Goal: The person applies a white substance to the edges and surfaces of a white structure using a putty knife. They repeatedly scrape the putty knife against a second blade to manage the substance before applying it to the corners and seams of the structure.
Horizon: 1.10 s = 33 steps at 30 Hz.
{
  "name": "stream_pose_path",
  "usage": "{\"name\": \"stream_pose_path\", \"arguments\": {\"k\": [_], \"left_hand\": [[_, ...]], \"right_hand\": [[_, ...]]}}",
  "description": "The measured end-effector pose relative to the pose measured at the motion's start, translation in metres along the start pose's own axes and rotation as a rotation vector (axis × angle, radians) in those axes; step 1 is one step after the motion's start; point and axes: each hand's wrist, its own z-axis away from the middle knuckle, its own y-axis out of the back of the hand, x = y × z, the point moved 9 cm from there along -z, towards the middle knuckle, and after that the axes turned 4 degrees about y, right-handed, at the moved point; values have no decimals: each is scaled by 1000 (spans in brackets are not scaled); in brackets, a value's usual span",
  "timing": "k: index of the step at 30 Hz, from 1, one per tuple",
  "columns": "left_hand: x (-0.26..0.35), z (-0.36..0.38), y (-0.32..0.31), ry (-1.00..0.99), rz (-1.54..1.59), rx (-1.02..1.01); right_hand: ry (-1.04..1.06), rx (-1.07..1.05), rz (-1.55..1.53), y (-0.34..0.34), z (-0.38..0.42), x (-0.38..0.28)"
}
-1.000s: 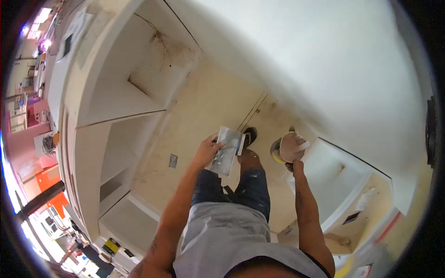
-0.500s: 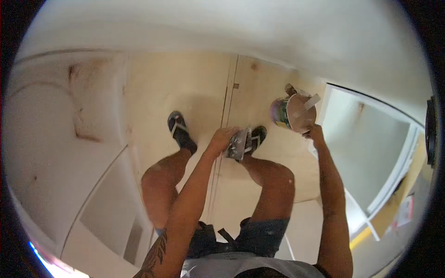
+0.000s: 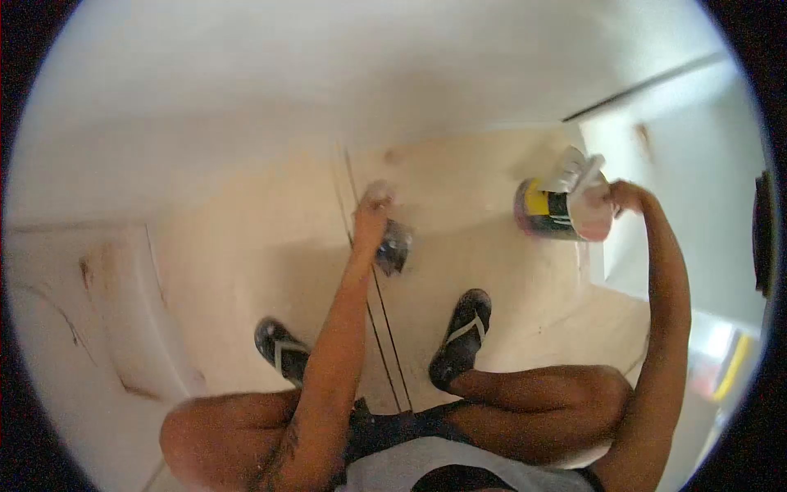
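Observation:
My left hand (image 3: 373, 215) is closed around a wide scraper (image 3: 395, 246), held over the floor in front of my feet. Its dark blade carries pale smears and is blurred. On the right, my right hand (image 3: 630, 199) grips the rim of a bucket (image 3: 545, 215) with a yellow and black label. The bucket is tilted with its round top facing me and to the right. A pale flat strip (image 3: 590, 170) sticks out across that top, and a whitish object (image 3: 566, 168) sits behind it; I cannot make out what either is.
Beige floor (image 3: 443, 197) lies below, with dark seam lines running through it. My sandalled feet (image 3: 463, 340) are planted apart. A white wall (image 3: 369, 74) stands ahead, a pale panel (image 3: 705, 164) is on the right, and a stained white panel (image 3: 123, 312) is on the left.
My view has shifted and my knees are bent more and wider. Both hands reach further forward, the scraper and the bucket moving with them. The bucket has turned, showing its yellow label.

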Motion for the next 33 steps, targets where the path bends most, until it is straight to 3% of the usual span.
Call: {"name": "stream_pose_path", "arguments": {"k": [2,4,6,7,8,9,10,11,12,13,14,16,17,18,20,22,23,25,27,28,29,30,32,33], "left_hand": [[56,-18,21,-18,-157,-2],[99,-26,22,-32,-322,35],[94,-44,8,-128,-667,72],[37,-75,1,-173,-698,75],[33,-77,-25,-814,-1124,130],[49,-68,-12,-600,-1077,36],[66,-49,-5,-376,-1020,-59],[82,-41,-9,-399,-1044,-52],[79,-41,-11,-291,-1027,-42],[72,-42,-4,-173,-1005,-29],[74,-38,-3,-172,-1024,-22],[93,-29,9,-225,-896,152],[101,-24,4,-368,-949,108],[97,-24,4,-371,-953,75],[90,-28,-2,-235,-1074,-46],[81,-34,-3,-223,-1010,-72],[82,-35,-6,-307,-999,-110],[72,-47,-7,-394,-998,-144],[67,-50,-28,-738,-960,-269],[82,-41,-34,-736,-961,-273],[112,-35,-30,-543,-920,-147],[124,-34,-20,-351,-869,-16],[113,-45,-24,-265,-956,8],[102,-49,-22,-173,-1036,24]], "right_hand": [[-99,-52,-29,3,-12,15],[-94,10,167,14,-31,24],[169,205,172,16,19,-46],[342,325,350,23,26,-67],[456,361,175,23,29,-75],[619,383,223,20,40,-97],[631,417,199,18,61,-114],[662,330,128,5,90,-133],[694,234,57,-8,96,-138],[737,282,106,-12,87,-138],[751,281,91,-12,78,-138],[784,385,371,2,73,-145],[864,346,267,5,69,-147],[915,396,283,9,67,-142],[776,434,207,9,78,-139],[856,483,261,11,79,-134],[955,548,308,12,86,-139],[832,566,319,23,90,-119],[768,590,351,29,103,-97],[739,622,137,40,103,-78],[707,652,-77,50,103,-61],[713,653,-77,52,106,-57],[727,866,-371,68,121,-34],[712,851,-323,65,119,-33]]}}
